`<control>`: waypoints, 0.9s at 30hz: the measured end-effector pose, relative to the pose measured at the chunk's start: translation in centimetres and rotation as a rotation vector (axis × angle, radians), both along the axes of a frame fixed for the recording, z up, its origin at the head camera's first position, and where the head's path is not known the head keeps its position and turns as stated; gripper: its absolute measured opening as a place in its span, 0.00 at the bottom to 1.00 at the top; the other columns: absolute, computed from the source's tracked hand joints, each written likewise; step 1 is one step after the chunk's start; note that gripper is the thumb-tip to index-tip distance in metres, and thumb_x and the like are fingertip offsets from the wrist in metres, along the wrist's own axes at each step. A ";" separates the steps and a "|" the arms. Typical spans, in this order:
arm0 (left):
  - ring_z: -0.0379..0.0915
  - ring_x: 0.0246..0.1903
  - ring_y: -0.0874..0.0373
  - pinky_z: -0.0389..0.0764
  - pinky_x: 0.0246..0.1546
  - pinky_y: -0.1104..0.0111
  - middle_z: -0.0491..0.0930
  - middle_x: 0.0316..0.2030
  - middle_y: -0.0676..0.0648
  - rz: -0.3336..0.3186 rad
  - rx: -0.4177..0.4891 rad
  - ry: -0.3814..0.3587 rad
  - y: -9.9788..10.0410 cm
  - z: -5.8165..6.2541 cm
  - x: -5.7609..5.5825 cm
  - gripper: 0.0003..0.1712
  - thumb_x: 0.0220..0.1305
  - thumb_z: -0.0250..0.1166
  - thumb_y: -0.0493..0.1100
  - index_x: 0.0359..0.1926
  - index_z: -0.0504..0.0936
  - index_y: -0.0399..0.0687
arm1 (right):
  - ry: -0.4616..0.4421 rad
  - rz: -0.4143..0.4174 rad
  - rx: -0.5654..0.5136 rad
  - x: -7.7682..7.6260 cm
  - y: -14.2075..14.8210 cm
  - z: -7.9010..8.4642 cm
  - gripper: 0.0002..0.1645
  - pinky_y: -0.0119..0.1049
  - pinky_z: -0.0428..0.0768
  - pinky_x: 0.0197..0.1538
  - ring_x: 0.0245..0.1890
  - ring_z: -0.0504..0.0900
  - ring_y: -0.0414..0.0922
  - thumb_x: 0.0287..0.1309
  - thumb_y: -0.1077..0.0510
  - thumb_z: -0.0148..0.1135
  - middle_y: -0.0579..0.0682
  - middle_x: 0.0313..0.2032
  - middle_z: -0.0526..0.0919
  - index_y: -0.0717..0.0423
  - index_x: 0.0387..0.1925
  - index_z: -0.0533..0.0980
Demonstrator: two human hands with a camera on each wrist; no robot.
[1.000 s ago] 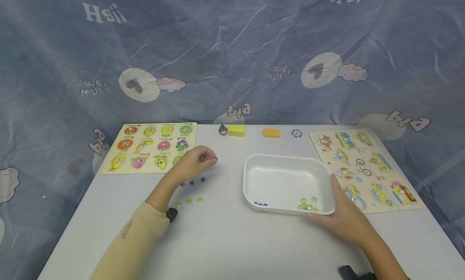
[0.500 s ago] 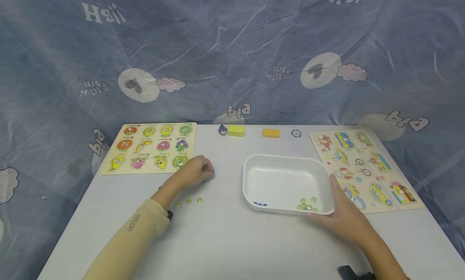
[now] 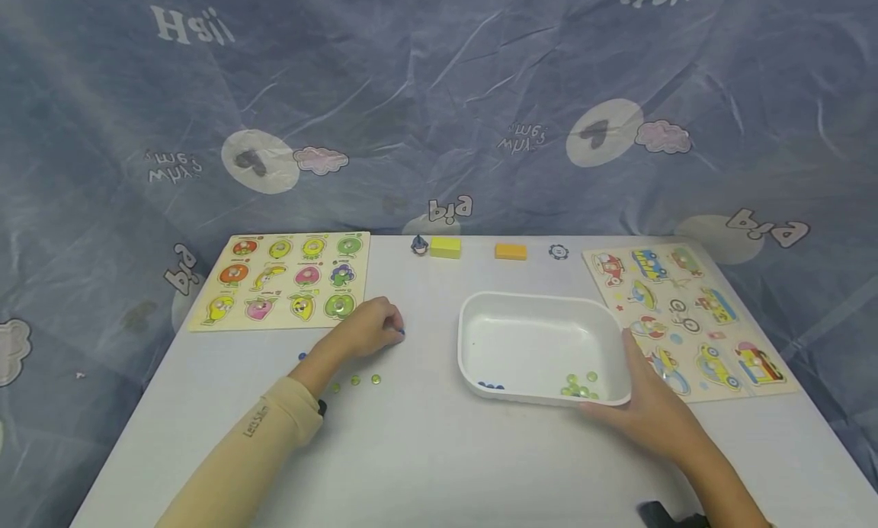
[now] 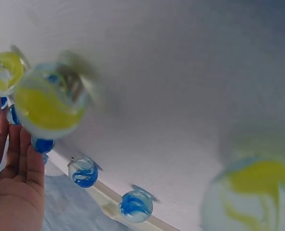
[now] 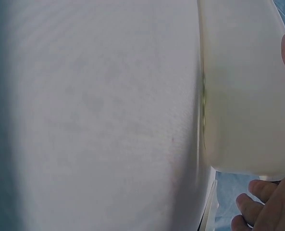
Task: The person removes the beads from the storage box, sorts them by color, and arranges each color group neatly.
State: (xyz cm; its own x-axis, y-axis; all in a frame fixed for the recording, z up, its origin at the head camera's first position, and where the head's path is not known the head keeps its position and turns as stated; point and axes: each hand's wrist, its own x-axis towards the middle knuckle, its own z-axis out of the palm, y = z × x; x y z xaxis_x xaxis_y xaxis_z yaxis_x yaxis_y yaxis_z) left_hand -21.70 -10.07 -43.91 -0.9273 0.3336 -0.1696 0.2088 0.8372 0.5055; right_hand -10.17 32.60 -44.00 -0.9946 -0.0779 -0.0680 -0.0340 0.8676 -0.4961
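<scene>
My left hand [image 3: 370, 328] is low over the table, a blue marble [image 3: 402, 331] between its thumb and fingertips. Another blue marble [image 3: 302, 356] lies beside the left wrist, and a short row of yellow-green marbles [image 3: 376, 379] sits nearer the front. Seen from the left wrist, they are clear glass with yellow swirls [image 4: 48, 108] or blue swirls [image 4: 136, 206]; the fingers [image 4: 24, 161] partly overlap some blue ones. My right hand [image 3: 645, 406] grips the right end of a white plastic basin [image 3: 542, 298]. Inside it, blue marbles [image 3: 491, 385] and several yellow-green marbles [image 3: 572, 379] are gathered along the front.
A fruit puzzle board [image 3: 284, 280] lies at the back left, a vehicle puzzle board [image 3: 693, 322] at the right. Along the back edge are a small dark figurine [image 3: 419, 245], a yellow block [image 3: 446, 248], an orange block [image 3: 511, 251] and a round chip [image 3: 559, 252].
My left hand came down toward the table with a blue marble at its fingertips and has moved only slightly since. The right hand and the basin have kept their place.
</scene>
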 end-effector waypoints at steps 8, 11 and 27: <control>0.73 0.41 0.59 0.75 0.52 0.63 0.75 0.35 0.55 0.008 -0.007 0.009 0.0 -0.4 -0.1 0.08 0.55 0.69 0.48 0.34 0.81 0.53 | -0.008 -0.010 0.010 -0.1 0.0 -0.2 0.81 0.69 0.55 0.61 0.71 0.44 0.66 0.34 0.23 0.66 0.52 0.74 0.31 0.43 0.70 0.21; 0.72 0.41 0.60 0.75 0.51 0.64 0.76 0.36 0.55 0.008 -0.005 0.011 0.0 -0.4 -0.1 0.09 0.54 0.70 0.48 0.35 0.81 0.53 | -0.007 -0.010 0.014 0.0 0.0 -0.2 0.81 0.70 0.56 0.61 0.71 0.44 0.66 0.34 0.23 0.66 0.53 0.74 0.31 0.43 0.70 0.21; 0.71 0.39 0.61 0.75 0.50 0.65 0.76 0.36 0.56 -0.002 0.013 0.012 0.1 -0.1 0.2 0.10 0.51 0.72 0.44 0.35 0.82 0.53 | 0.004 -0.016 0.024 0.1 0.1 -0.4 0.81 0.70 0.55 0.61 0.71 0.44 0.68 0.33 0.21 0.64 0.55 0.74 0.32 0.43 0.70 0.21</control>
